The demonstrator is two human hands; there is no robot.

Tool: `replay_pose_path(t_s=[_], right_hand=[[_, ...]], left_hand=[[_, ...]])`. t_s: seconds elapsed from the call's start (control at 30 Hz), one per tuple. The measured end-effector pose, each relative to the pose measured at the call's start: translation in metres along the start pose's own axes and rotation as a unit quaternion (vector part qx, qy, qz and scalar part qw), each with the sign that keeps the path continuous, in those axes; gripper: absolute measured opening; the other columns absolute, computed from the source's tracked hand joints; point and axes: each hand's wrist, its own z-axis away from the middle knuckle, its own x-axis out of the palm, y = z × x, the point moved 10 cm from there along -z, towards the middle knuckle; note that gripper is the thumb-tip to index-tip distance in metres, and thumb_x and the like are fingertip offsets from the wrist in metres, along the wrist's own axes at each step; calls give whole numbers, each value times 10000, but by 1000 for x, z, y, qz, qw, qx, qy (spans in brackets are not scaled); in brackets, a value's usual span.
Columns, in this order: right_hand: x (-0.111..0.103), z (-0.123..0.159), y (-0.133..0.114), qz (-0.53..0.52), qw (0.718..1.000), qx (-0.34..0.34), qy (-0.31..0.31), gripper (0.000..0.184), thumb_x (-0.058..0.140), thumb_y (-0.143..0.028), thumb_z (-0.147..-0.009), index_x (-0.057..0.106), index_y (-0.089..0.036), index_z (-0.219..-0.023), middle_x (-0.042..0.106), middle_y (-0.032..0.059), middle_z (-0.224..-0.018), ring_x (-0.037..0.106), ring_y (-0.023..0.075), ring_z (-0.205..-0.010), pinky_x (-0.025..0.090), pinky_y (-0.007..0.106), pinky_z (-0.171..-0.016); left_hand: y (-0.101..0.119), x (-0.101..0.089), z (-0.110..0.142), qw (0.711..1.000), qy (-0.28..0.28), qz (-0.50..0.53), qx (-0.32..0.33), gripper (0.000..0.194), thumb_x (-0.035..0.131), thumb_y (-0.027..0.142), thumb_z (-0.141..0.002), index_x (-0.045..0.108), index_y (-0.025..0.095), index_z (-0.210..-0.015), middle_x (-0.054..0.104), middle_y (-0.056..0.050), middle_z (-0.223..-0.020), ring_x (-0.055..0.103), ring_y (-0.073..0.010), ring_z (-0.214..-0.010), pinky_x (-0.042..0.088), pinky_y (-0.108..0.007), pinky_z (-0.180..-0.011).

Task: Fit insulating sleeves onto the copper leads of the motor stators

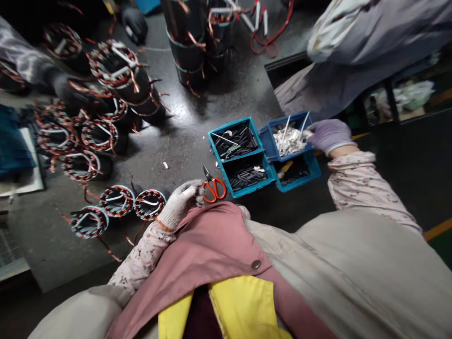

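My left hand (181, 202), in a white knit glove, rests closed near my chest, fingers curled beside the orange-handled scissors (213, 186) on the dark table; whether it grips them or a small item is unclear. My right hand (326, 135), in a purple glove, reaches into the dark blue bin (271, 141) of white tubes (288, 140), fingers curled at its right edge. Left of it stands a teal bin (216, 149) with two compartments of black sleeves (237, 141).
Several wound motor stators (116, 200) with copper wire lie at the left and stand stacked at the back (187, 47). Another person in grey (353, 56) is at the upper right. A gloved hand (136, 23) shows at the far top left.
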Motion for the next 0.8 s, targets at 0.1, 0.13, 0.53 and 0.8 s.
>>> replay_pose_path(t_s=[0.1, 0.13, 0.53, 0.8], right_hand=[[6, -2, 2, 18, 1000, -2, -19, 636, 785, -176, -869, 605, -125, -1477, 732, 282, -1177, 714, 224, -937, 363, 383, -750], [6, -1, 3, 22, 999, -8, -24, 700, 796, -219, -869, 557, -123, -1520, 729, 292, -1176, 711, 224, -910, 351, 380, -733], [18, 79, -177, 118, 928, -352, -11, 256, 605, -316, -974, 779, -236, -1143, 735, 158, -1130, 687, 281, -994, 429, 361, -785], [60, 40, -236, 251, 878, -402, -70, 203, 828, -288, -698, 744, -233, -875, 774, 191, -954, 707, 283, -722, 449, 389, -631]], left_hand=[[-7, -16, 0, 1000, 28, 5, -13, 470, 882, 332, -617, 703, 143, -1009, 710, -8, -762, 627, -119, -615, 540, -271, -642], [-9, -18, 0, 999, 30, 7, -16, 463, 871, 329, -624, 703, 144, -1013, 702, -3, -752, 626, -120, -614, 538, -271, -641], [-24, -12, 12, 999, 29, 8, 14, 507, 838, 398, -641, 675, 126, -1036, 689, -4, -735, 607, -111, -578, 501, -258, -581], [-50, -29, 50, 995, 53, 37, 71, 471, 778, 415, -721, 675, 118, -1071, 692, -33, -803, 617, -110, -620, 527, -294, -656]])
